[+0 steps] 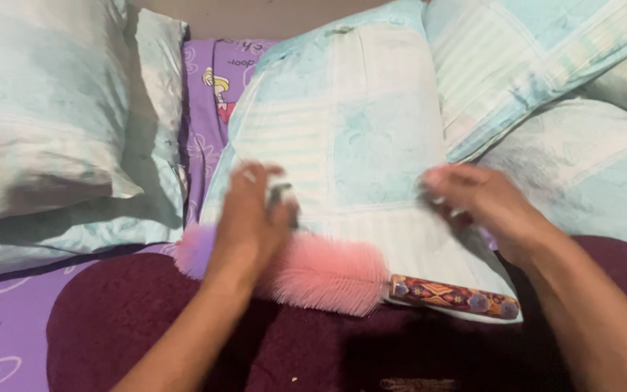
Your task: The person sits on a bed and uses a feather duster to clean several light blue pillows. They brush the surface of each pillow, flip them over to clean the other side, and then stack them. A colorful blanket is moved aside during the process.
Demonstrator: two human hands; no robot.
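A pale blue and white patchwork pillow (350,131) lies in front of me on the bed. My left hand (252,218) grips its lower left edge, fingers curled into the fabric. Over at the pillow's lower right edge, my right hand (484,203) also pinches the cloth; both hands are blurred by motion. A pink bristle brush (321,272) with a patterned, multicoloured handle (455,296) lies across the pillow's near edge, partly under my left hand and wrist.
More pale blue pillows are stacked at the left (45,109) and at the upper right (546,51). A purple printed sheet (205,109) covers the bed. A dark maroon blanket (132,319) spreads over the near part.
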